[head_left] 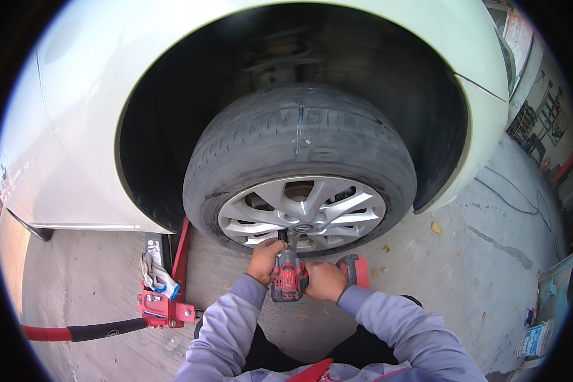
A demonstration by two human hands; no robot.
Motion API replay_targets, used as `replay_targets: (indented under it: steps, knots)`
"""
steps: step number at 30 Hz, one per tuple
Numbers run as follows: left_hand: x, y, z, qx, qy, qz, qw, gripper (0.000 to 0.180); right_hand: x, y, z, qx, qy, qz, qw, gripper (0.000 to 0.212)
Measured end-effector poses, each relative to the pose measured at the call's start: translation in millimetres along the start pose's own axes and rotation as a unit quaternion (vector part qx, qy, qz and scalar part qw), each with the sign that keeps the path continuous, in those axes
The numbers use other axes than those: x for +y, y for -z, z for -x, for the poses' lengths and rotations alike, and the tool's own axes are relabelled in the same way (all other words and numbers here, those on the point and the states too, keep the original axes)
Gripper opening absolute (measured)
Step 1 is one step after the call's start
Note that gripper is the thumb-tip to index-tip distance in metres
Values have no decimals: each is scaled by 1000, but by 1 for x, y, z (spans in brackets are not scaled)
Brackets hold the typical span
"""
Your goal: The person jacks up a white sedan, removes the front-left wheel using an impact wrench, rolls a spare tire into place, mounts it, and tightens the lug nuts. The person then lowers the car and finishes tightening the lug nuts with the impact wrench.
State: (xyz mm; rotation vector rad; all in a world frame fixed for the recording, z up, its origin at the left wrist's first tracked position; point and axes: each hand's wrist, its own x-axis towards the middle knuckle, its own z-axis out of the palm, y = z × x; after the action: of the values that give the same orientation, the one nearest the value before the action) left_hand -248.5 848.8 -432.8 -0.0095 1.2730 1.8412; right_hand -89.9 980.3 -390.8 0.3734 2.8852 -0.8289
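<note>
A red and black cordless impact wrench (288, 277) is between my two hands, its dark socket (282, 235) against the lower left part of the hub on a silver alloy wheel (318, 197). My right hand (325, 281) wraps round its handle, with the red battery end (356, 271) sticking out to the right. My left hand (265, 258) is closed at the front of the tool, by the socket. The tyre (299, 140) is grey and worn, and sits under the wheel arch of a white car (89, 114). The socket hides whatever it is set on.
Left of the wheel, a red floor jack (165, 309) reaches under the car, its handle (86, 331) stretching left. Work gloves (156, 277) lie on the jack. Hoses (512, 200) trail over the concrete at right. A white bucket (533, 340) stands at lower right; tools (547, 108) hang on the far wall.
</note>
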Motion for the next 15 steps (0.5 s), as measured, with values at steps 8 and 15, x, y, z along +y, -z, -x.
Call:
replay_targets:
  steps: [8, 15]
  knots:
    - [4, -3, 3, -5, 6, -30, 1000, 22, 1, 2, 7, 2, 19, 4, 1000, 32]
    - [-10, -13, 32, 3, -42, -112, 993, 21, 5, -12, 25, -14, 66, 28, 997, 46]
